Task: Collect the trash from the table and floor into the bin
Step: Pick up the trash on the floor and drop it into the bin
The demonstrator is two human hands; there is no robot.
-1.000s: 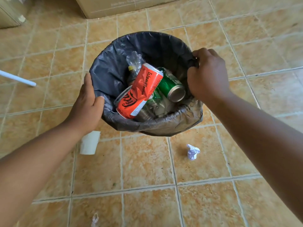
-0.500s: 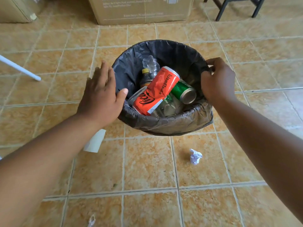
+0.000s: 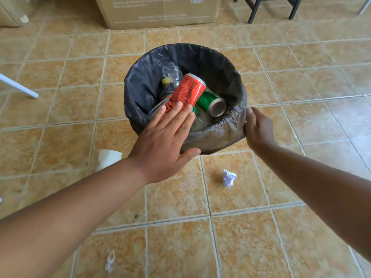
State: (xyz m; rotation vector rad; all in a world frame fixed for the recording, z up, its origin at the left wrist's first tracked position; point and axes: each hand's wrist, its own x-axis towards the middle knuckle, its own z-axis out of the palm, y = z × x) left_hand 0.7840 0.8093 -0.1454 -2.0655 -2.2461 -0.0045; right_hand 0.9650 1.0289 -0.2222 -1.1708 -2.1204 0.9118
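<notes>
Standing on the tan tiled floor [image 3: 301, 81], the bin [image 3: 218, 63] is lined with a dark bag and holds a red can [image 3: 189, 90] lying tilted over a green can [image 3: 210, 103], a clear crushed bottle [image 3: 170, 72] and a brown bottle with a yellow cap [image 3: 166, 87]. The left hand [image 3: 164, 143] reaches over the near rim, its fingers [image 3: 177, 115] straight and close together, laid flat on the near end of the red can. The right hand [image 3: 259, 131] rests against the bin's right side, thumb touching the bag's edge; its fingers are hidden, so I cannot tell whether they grip. Near the bin on the floor lies a crumpled paper ball [image 3: 229, 177]. A white paper piece [image 3: 108, 158] lies to the left, partly behind the left forearm, and a small scrap [image 3: 110, 261] lies nearer. A cardboard box [image 3: 160, 13] and dark chair legs [image 3: 271, 9] stand far off, and a white pole [image 3: 18, 86] slants at the left.
</notes>
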